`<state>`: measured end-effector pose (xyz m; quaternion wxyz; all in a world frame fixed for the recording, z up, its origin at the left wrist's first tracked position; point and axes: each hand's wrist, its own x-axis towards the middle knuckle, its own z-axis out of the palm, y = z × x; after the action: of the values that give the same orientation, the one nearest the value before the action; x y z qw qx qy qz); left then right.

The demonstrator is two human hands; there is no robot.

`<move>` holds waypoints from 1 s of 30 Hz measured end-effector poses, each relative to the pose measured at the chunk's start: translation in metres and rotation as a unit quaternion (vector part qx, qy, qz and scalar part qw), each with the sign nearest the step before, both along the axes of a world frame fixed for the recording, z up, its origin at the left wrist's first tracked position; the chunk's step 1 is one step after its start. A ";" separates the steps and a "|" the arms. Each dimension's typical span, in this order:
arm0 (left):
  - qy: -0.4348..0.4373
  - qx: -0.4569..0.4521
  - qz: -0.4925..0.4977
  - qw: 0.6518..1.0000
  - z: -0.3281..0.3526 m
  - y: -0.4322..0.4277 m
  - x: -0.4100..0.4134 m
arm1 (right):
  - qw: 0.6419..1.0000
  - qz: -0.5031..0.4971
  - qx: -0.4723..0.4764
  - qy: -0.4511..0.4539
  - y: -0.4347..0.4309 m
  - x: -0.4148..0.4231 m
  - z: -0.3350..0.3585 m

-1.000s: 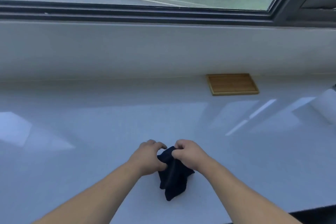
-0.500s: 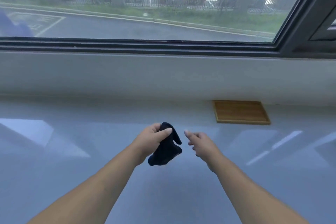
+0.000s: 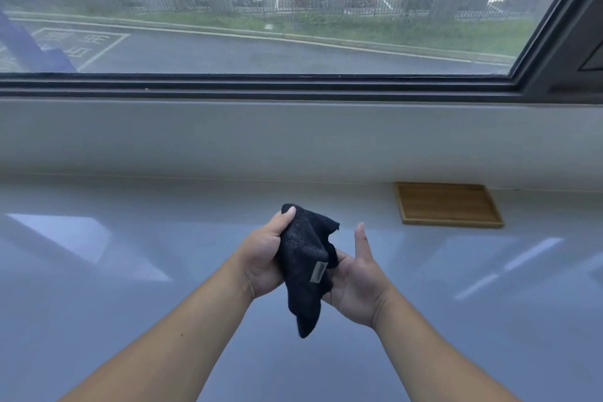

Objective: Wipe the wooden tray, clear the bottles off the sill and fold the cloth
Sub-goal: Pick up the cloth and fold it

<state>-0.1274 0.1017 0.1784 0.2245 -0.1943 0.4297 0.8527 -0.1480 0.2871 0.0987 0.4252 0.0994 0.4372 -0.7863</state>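
A dark navy cloth (image 3: pixel 305 266) with a small grey label hangs crumpled between my two hands, lifted above the white sill (image 3: pixel 130 271). My left hand (image 3: pixel 262 258) grips its upper corner with the thumb on top. My right hand (image 3: pixel 357 281) lies palm up under the cloth's right side, fingers partly hidden behind the fabric and the thumb pointing up. A flat wooden tray (image 3: pixel 448 204) with a low rim rests at the back right of the sill against the wall, with nothing on it. No bottles are in view.
The glossy sill runs wide to both sides and meets a pale wall (image 3: pixel 293 140) under a dark window frame (image 3: pixel 293 86). A dark edge shows at the far right corner of the window.
The cloth was lifted off the sill by my left hand. My right hand let go, then came back under the cloth. The view tilted upward.
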 end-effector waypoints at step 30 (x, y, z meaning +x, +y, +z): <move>-0.030 -0.422 -0.064 0.904 -0.033 -0.054 0.001 | 0.931 -0.067 0.328 0.146 -0.002 -0.023 0.025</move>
<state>-0.1261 0.0480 0.1454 0.1886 -0.2681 0.7540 0.5693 -0.1712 0.2856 0.1240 0.2470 0.1464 0.7206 -0.6311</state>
